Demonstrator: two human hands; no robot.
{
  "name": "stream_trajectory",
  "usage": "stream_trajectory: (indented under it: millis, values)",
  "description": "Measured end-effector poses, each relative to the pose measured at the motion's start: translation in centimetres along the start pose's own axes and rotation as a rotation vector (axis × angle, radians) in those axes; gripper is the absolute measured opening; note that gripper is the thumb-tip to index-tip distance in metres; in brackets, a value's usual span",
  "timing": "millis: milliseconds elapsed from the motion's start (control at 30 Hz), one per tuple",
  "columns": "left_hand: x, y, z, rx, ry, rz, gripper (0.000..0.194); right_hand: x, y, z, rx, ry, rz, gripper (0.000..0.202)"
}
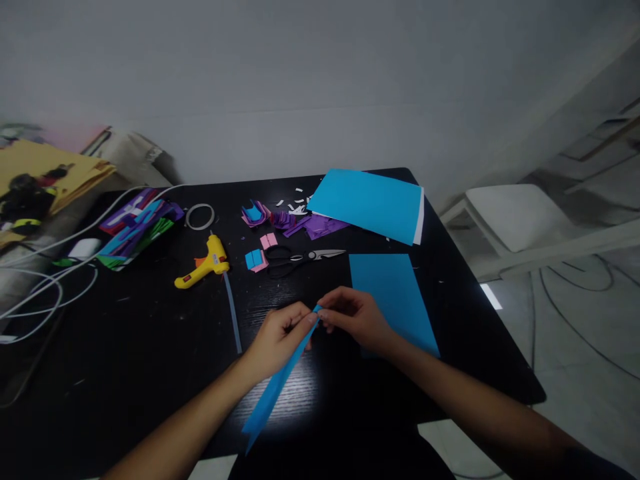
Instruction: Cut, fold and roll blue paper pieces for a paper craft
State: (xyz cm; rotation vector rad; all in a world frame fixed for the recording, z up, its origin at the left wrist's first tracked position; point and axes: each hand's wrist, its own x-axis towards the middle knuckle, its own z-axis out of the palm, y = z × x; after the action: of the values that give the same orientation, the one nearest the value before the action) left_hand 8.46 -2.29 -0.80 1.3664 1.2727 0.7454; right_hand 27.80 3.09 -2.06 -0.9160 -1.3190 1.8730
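A folded strip of blue paper [280, 383] slants over the near part of the table, its loose end spread apart near the front edge. My left hand [280, 337] is closed around its upper part, thumb on top. At the strip's top end my right hand [356, 315] pinches the tip with thumb and forefinger, the two hands almost touching. Under my right forearm lies a flat sheet of blue paper [395, 287]. Black-handled scissors [313, 255] rest just beyond my hands, blades pointing right.
On the black table [150, 373] lie a yellow glue gun [207, 261] with a glue stick, a roll of tape [200, 217], small folded paper pieces [257, 259], purple scraps [320, 227] and a blue paper stack [370, 200]. White cables [60, 293] run at left; a white stool [515, 217] stands right.
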Motion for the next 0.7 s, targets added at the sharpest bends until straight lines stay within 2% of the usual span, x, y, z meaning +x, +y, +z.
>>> stream_trajectory:
  millis: [700]
  values:
    - [0.06, 0.17, 0.03, -0.189, 0.01, -0.065, 0.038, -0.01, 0.37, -0.12, 0.04, -0.014, -0.01, 0.027]
